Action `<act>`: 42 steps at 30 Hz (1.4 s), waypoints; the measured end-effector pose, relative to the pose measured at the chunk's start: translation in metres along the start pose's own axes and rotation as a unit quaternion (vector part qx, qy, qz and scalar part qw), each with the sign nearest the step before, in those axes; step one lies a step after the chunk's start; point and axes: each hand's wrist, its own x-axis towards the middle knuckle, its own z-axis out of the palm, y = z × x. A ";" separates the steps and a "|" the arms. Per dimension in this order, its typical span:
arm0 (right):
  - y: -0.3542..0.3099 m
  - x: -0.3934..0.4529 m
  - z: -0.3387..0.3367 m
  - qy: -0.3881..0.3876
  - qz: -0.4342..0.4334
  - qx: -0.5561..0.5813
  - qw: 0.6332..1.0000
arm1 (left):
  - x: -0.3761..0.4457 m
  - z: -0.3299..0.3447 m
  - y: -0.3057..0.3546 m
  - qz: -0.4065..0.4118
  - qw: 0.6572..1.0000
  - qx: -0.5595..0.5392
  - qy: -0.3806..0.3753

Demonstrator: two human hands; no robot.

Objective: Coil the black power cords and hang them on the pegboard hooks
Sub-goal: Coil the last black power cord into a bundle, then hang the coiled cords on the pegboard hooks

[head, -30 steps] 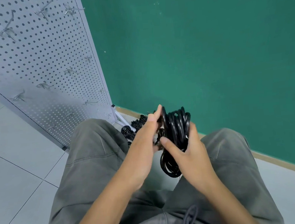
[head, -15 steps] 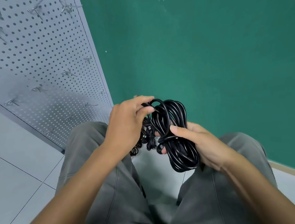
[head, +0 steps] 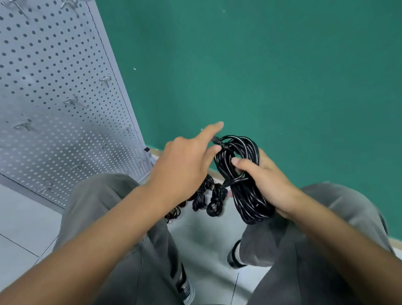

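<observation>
Between the person's two knees, up in the air, sits a shiny black coiled power cord bundle (head: 243, 177). It is made of many thin, smooth rubber loops packed side by side, long and oval in shape. One loop goes sideways around the middle and squeezes the bundle tight there. Little lines of light shine on the loops.

The right hand (head: 270, 182) holds the bundle from the side, with its thumb pressed on the front and its fingers curled round the back. The left hand (head: 184, 166) is at the top of the bundle. Its thumb and one bent finger pinch the end of the cord there, while its pointing finger sticks out straight.

Down on the pale smooth tiled floor (head: 12, 232) lie more small black cord bundles (head: 208, 198), bumpy and wound tight, just below the hands.

On the left leans a grey metal pegboard full of small round holes (head: 43, 81). Thin silver wire hooks (head: 74, 102) stick out of it. Behind everything is a flat green wall (head: 284, 60). The person wears soft grey trousers (head: 107, 209).
</observation>
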 end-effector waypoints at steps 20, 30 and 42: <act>0.131 0.215 -0.058 -0.039 0.215 -0.162 0.962 | 0.037 0.286 -0.197 -0.381 0.903 -0.068 -0.187; 0.188 0.262 -0.081 -0.032 0.266 -0.118 0.956 | 0.028 0.435 -0.233 -0.442 0.839 -0.174 -0.267; 0.206 0.257 -0.099 -0.009 0.329 -0.059 0.942 | 0.050 0.497 -0.246 -0.488 0.774 -0.046 -0.400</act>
